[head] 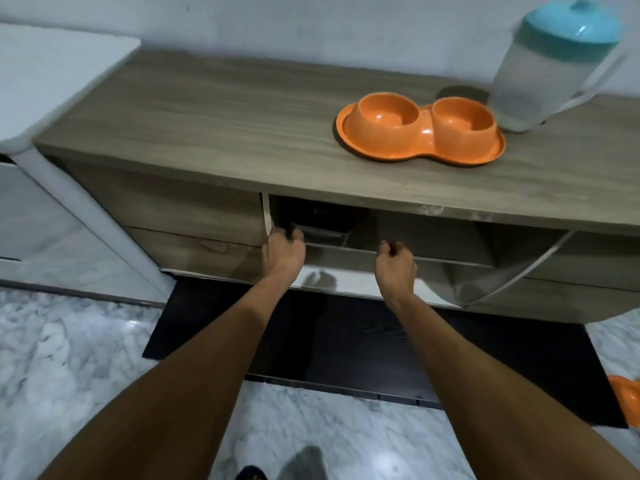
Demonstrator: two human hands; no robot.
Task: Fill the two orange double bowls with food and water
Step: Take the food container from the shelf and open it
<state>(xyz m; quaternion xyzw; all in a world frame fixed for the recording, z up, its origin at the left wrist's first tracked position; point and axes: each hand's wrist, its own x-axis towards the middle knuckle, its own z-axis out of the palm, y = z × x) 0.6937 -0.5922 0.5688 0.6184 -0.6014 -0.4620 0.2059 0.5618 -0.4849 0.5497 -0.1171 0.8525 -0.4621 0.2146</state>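
On my feed, the far left shows a white appliance (52, 81) standing against the left end of a wood-grain cabinet (207, 126), with pale marbled floor (69, 358) below it. Both of the person's bare arms reach forward, well apart, into an open compartment under the front edge of the cabinet top, about midway along it.

The left hand (284, 252) is at the compartment's left side, its fingers curled inward against a dark container (322, 220) that sits inside. The picture is blurred there, and I cannot tell whether the hand actually grips it.

A black mat (346, 348) lies on the floor under both forearms.

The right hand (394, 263) is at the front lip of the same opening, with the fingers bent and the thumb tucked close. I cannot tell whether it grips anything.

Further right, one orange double bowl (420, 133) sits on the cabinet top, right of centre and between the front and back edges. Both of its cups look bare.

Just beside its right cup, toward the back right of the top, stands a clear jug (547, 81) with a teal lid (571, 26). I read it as tilted, though the wide lens may be doing that.

At the right edge of the view, down on the floor past the mat's right end, a sliver of another orange piece (627, 396) shows, too cropped for me to identify.
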